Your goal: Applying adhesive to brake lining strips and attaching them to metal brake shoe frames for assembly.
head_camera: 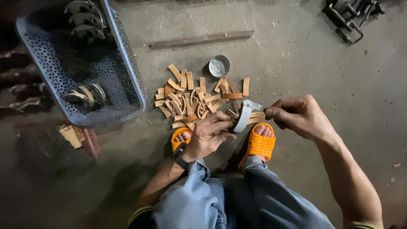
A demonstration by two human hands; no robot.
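Tan curved lining strips (pixel 199 98) and a small metal tin (pixel 219 66) lie on the floor beyond a curved grey brake shoe (pixel 244 115), which runs near-vertical, pinched by both closed hands: left (pixel 210 135), right (pixel 299 115).

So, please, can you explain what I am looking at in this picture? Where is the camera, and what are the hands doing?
The camera sits on a person's head and looks down, so you see their own arms, knees and orange sandals on a concrete floor. There is no machine here. The left hand and the right hand together hold a curved grey metal piece. In front lies a pile of small tan curved strips beside a small round metal tin. To the left stands a blue perforated basket with more curved metal parts in it.
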